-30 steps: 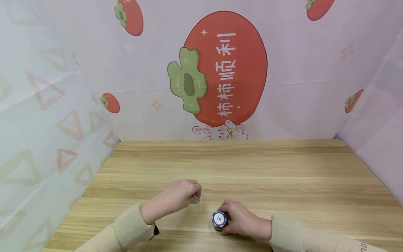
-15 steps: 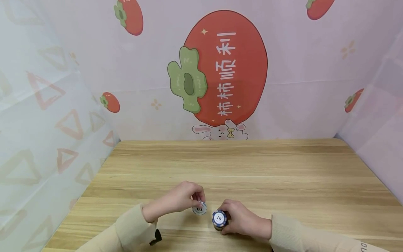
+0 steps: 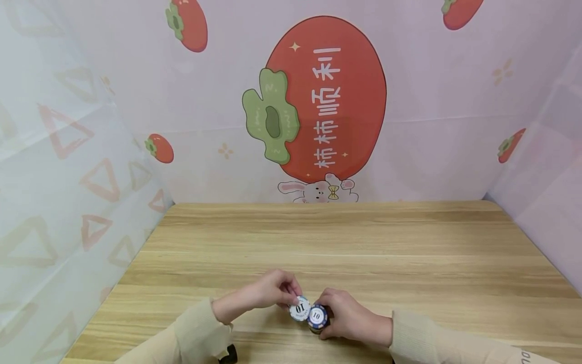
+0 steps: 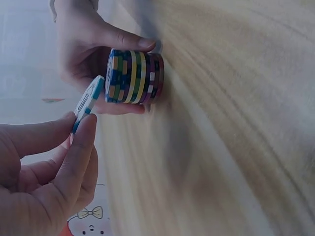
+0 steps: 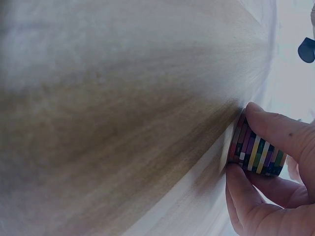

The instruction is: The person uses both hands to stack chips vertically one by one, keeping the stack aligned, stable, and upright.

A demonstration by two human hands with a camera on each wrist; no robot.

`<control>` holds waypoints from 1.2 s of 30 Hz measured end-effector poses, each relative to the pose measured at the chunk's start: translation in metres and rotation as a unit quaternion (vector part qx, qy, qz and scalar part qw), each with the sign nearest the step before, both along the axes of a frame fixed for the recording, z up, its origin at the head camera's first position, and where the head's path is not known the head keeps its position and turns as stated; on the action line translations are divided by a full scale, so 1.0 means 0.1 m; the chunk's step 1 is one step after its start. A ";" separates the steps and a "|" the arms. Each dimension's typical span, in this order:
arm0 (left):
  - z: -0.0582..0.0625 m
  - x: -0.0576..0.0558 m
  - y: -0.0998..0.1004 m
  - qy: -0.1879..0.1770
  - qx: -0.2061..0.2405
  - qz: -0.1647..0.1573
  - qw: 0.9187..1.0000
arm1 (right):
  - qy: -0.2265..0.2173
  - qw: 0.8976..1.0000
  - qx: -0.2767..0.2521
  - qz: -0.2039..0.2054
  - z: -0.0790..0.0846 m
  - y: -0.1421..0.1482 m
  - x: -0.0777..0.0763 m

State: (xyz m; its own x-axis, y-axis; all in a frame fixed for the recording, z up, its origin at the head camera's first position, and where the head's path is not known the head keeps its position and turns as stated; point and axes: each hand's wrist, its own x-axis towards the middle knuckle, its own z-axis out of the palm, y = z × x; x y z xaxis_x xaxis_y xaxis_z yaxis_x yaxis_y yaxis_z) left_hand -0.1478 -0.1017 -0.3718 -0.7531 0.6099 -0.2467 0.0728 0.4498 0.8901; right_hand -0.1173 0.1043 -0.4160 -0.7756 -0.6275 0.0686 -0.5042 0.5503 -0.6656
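Observation:
Between thumb and fingers my left hand (image 3: 276, 290) pinches a white and light-blue poker chip (image 3: 300, 309) marked 10. In the left wrist view this chip (image 4: 88, 101) is tilted, its edge close to the top of a chip stack (image 4: 135, 76). That stack holds several chips in blue, green, yellow, purple and red bands, with a dark-blue 10 chip (image 3: 317, 316) on top. My right hand (image 3: 347, 317) grips the stack from the right, thumb and fingers around its sides. The right wrist view shows the stack (image 5: 256, 150) standing on the table within these fingers.
The wooden table (image 3: 364, 242) stretches out beyond both hands. A printed cloth (image 3: 432, 116) with persimmons hangs along its back edge, and pale cloth walls (image 3: 59, 177) stand at the sides.
My left hand has moved right and toward me, bringing the pinched chip up to the stack and turning its face to the head camera. My right hand and the stack have stayed put.

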 end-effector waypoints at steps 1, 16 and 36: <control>-0.01 0.00 0.00 -0.011 0.004 0.004 1.000 | 0.002 1.000 0.000 0.000 0.00 0.00 0.00; -0.16 0.08 0.05 -0.068 0.042 0.051 0.995 | 0.005 1.000 0.004 0.002 0.00 0.00 0.00; -0.26 0.20 0.18 -0.076 0.072 0.084 0.991 | 0.002 1.000 -0.011 0.007 -0.02 0.01 0.01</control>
